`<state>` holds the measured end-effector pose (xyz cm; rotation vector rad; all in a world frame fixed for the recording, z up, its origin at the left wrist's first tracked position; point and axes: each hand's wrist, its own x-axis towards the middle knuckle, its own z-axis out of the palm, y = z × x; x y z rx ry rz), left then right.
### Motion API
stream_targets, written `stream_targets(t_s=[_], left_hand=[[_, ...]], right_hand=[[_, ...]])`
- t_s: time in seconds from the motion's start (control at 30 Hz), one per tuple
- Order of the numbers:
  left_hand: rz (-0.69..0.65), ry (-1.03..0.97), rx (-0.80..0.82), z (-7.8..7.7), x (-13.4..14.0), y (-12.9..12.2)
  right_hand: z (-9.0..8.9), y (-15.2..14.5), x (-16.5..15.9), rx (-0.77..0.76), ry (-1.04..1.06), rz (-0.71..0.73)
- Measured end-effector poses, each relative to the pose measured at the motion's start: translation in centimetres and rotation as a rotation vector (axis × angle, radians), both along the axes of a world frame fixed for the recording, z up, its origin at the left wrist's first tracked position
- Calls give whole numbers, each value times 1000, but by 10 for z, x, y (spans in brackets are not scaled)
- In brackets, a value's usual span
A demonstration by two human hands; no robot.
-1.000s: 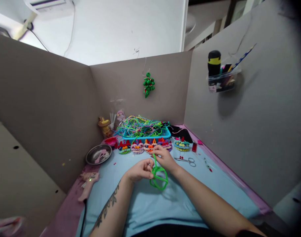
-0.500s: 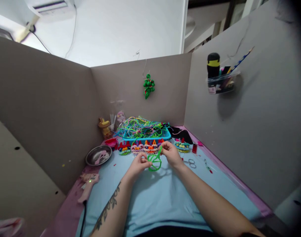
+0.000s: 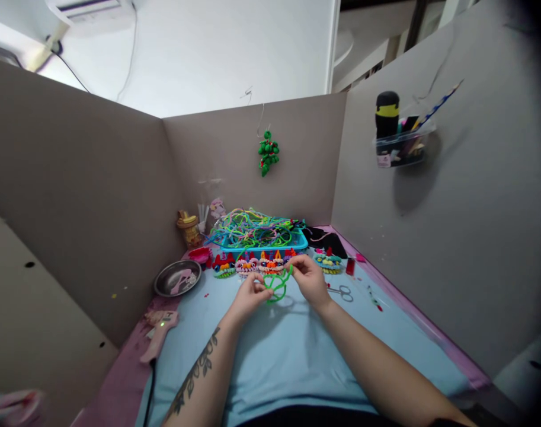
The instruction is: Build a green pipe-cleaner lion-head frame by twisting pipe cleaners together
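A green pipe cleaner [image 3: 277, 286], bent into loops, hangs between both of my hands above the light blue mat [image 3: 288, 356]. My left hand [image 3: 247, 295] pinches its left side, and my right hand [image 3: 309, 277] pinches its upper right end. Just beyond my hands stands a row of small colourful pipe-cleaner figures [image 3: 259, 265]. Behind them a blue tray [image 3: 297, 241] holds a tangle of coloured pipe cleaners.
Small scissors [image 3: 340, 291] lie right of my right hand. A metal bowl [image 3: 177, 278] and a pink glue gun [image 3: 159, 329] sit at the left. Grey partition walls enclose the desk; a green ornament [image 3: 267, 153] hangs on the back wall, and a clear holder [image 3: 401, 145] on the right one.
Both hands have risen slightly and moved away from me with the green pipe cleaner. Its loops look smaller and tighter than a second ago.
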<state>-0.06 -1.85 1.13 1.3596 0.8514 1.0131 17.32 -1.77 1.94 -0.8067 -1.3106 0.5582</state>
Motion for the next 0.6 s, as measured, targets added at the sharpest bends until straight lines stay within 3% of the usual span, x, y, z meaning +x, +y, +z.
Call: stream_targets(t_s=[0.1,0.37,0.6], left_hand=[[4,20,17,0,1,-1],[-74,58,80,-5,2,1],[-25,118,218,-12,1,3]], right_hand=[[-1,-1,0,12,-89,1],[-9,10,-1,-191,-196,164],[-9,9,-1,-235,-329,244]])
